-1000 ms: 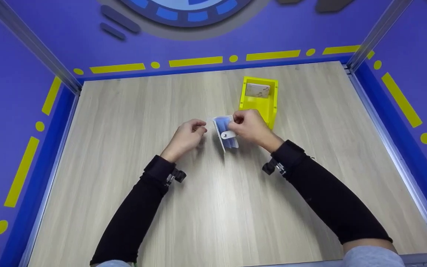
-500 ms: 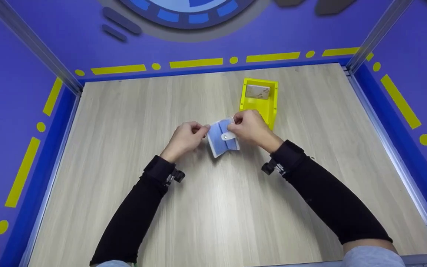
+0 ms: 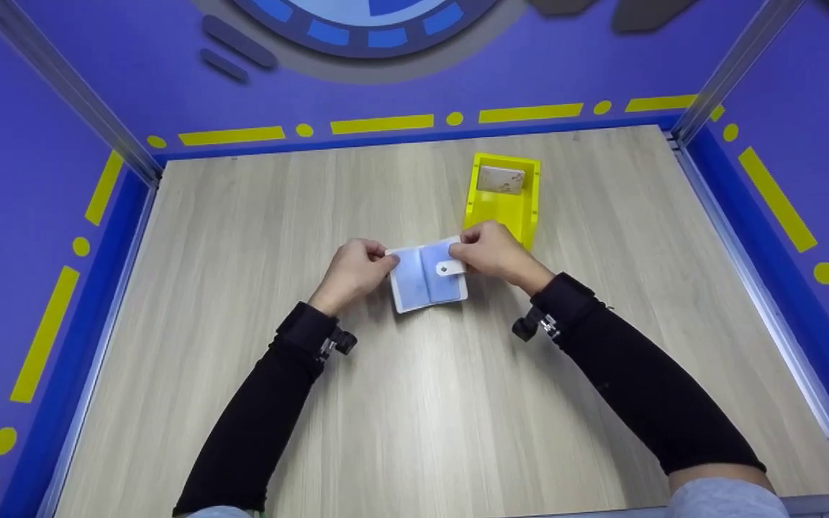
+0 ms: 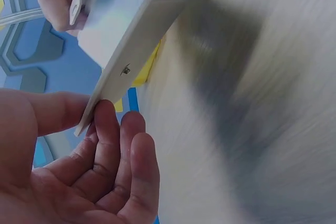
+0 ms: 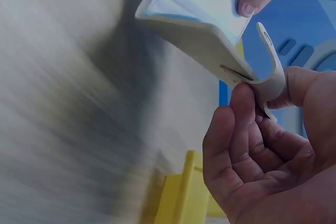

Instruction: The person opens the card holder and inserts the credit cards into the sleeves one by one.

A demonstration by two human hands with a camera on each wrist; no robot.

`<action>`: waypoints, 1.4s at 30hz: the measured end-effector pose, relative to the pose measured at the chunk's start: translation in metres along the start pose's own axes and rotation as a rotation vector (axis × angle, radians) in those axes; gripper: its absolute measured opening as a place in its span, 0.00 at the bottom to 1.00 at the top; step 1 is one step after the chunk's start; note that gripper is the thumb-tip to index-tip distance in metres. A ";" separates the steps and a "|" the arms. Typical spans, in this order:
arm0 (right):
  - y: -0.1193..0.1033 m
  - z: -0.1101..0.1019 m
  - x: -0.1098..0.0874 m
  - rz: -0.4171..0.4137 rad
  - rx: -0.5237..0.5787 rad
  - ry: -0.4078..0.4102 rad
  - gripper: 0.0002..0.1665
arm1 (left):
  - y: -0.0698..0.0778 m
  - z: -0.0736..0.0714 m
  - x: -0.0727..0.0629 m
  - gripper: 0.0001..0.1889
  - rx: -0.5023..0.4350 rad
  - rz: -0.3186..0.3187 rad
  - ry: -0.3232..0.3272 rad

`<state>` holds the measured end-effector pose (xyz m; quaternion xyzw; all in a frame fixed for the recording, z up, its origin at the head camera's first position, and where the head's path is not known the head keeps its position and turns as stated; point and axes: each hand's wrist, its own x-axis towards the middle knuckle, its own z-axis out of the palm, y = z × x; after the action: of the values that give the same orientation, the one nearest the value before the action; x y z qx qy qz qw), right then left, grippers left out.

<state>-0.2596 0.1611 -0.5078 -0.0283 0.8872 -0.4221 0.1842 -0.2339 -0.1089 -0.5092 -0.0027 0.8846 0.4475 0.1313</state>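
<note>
Spread open between both hands is a small white card holder (image 3: 410, 280) with bluish clear sleeves inside. My left hand (image 3: 358, 272) pinches its left cover near the top corner, thumb on the inner face and fingers behind. The right cover's upper edge is gripped by my right hand (image 3: 494, 253) in the same way. A strap (image 3: 450, 267) with a snap button folds in over the right side. In the left wrist view a metal stud (image 4: 126, 70) shows on the outer cover. The holder is held above the tabletop, casting a shadow.
Just beyond the right hand stands a yellow open box (image 3: 535, 194), with a patterned pale card-like item (image 3: 501, 180) leaning against its far wall. Blue panels (image 3: 386, 93) with yellow marks enclose the wooden table (image 3: 278, 208) at the back and sides.
The left hand, apart from the holder a second ago, has taken its left cover and drawn it leftward. From nearly folded, the holder has swung open flat, its inside facing up.
</note>
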 end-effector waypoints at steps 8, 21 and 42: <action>0.015 0.007 0.005 0.033 -0.043 -0.050 0.21 | -0.010 0.002 0.005 0.11 0.072 -0.058 -0.048; 0.024 0.015 0.007 -0.009 -0.136 -0.033 0.13 | -0.019 0.004 0.010 0.14 0.114 -0.071 -0.062; 0.033 0.033 0.001 -0.101 -0.294 0.067 0.20 | -0.050 0.008 0.025 0.13 0.082 -0.029 -0.041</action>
<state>-0.2459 0.1579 -0.5525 -0.0853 0.9425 -0.2972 0.1269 -0.2497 -0.1295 -0.5588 -0.0007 0.8993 0.4087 0.1558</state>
